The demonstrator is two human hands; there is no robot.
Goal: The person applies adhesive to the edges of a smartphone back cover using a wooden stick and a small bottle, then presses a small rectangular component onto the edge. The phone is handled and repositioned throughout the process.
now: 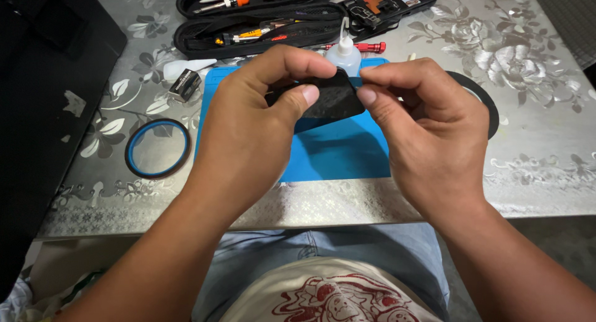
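Left hand (248,126) gripping black phone (326,95), thumb pressed on its face, fingers curled over top edge. Right hand (428,120) pinching phone's right edge between thumb and forefinger. Phone held tilted in the air above blue mat (335,151) on flowered table (534,111). White squeeze bottle (343,52) just behind phone. Blue tape ring (158,148) left of mat, black tape roll (487,102) partly hidden behind right hand. Open tool case (261,18) at far edge.
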